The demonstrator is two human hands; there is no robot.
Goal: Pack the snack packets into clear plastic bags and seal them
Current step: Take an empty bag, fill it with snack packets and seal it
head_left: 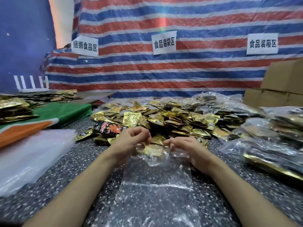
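A clear plastic bag [155,182] lies flat on the speckled dark table [68,185], its mouth toward the far side. My left hand [131,136] pinches the left side of the bag's mouth with curled fingers. My right hand [185,145] pinches the right side of the mouth. A gold snack packet [152,150] shows through the plastic just inside the mouth. Right behind my hands is a big heap of gold snack packets [165,118], with a black and red packet [108,127] at its left edge.
A stack of empty clear bags [31,154] lies at the left, beside a green and orange cloth [54,115]. Filled clear bags of packets [270,136] sit at the right. Cardboard boxes [278,86] stand at the back right. A striped tarp [164,71] with paper signs hangs behind.
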